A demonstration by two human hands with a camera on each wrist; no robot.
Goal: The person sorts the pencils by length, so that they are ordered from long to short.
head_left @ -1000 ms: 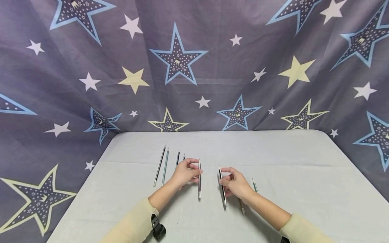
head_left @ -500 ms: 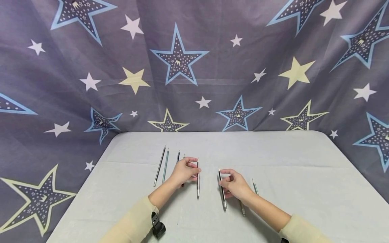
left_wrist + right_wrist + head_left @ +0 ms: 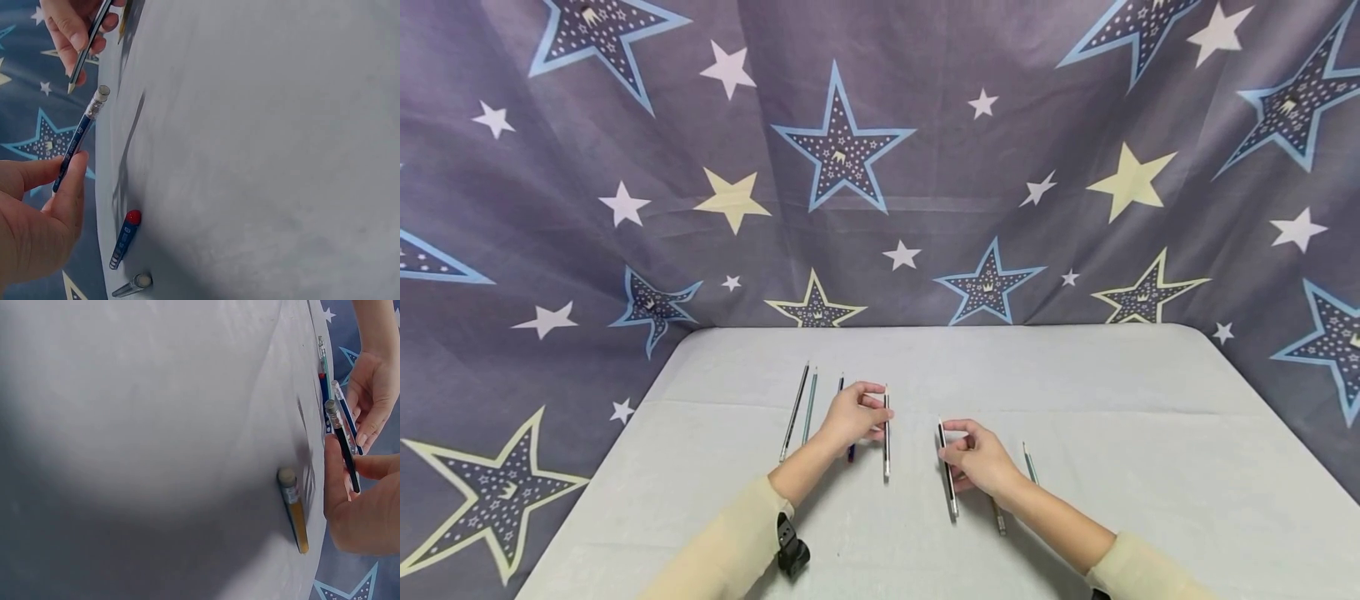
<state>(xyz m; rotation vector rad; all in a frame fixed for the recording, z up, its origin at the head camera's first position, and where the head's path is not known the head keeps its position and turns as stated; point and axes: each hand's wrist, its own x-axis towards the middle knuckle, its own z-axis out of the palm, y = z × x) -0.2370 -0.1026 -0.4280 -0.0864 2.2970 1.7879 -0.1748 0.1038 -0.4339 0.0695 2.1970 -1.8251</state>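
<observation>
Left hand: shifted slightly leftward and outward since a second ago — pinching left pencil.
Left pencil: slim, dark, metal-banded; raised at the hand's inner side.
Right hand: pinching right pencil.
Right pencil: slim, sharpened; likewise inward, above creased grey cloth.
Yellow pencil: near right hand — partly hidden, apparently flat.

Blue pencil | eraser-ended, point forward | pinched in left hand | black pencil | eraser-ended, point forward | pinched in right hand
</observation>
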